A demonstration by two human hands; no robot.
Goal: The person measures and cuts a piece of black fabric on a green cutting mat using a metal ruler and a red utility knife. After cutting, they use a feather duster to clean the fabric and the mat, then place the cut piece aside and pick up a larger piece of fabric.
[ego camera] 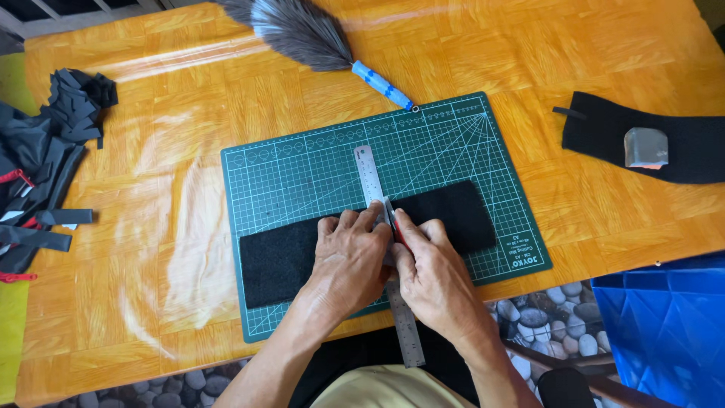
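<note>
Both hands sit low centre: left hand presses flat on the steel ruler, right hand grips a red-handled cutter. Black felt strip mid-frame on the green mat looks light and floppy, so pin it beside the ruler.

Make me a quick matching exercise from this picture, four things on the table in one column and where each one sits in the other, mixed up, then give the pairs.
Things:
1. steel ruler
2. feather duster
3. grey block
4. pile of dark strips

Places:
A. at the table's left edge
B. on the black fabric piece at the right
C. beyond the cutting mat's far edge
D. across the black felt, under the left hand

Pairs: 1-D, 2-C, 3-B, 4-A
</note>
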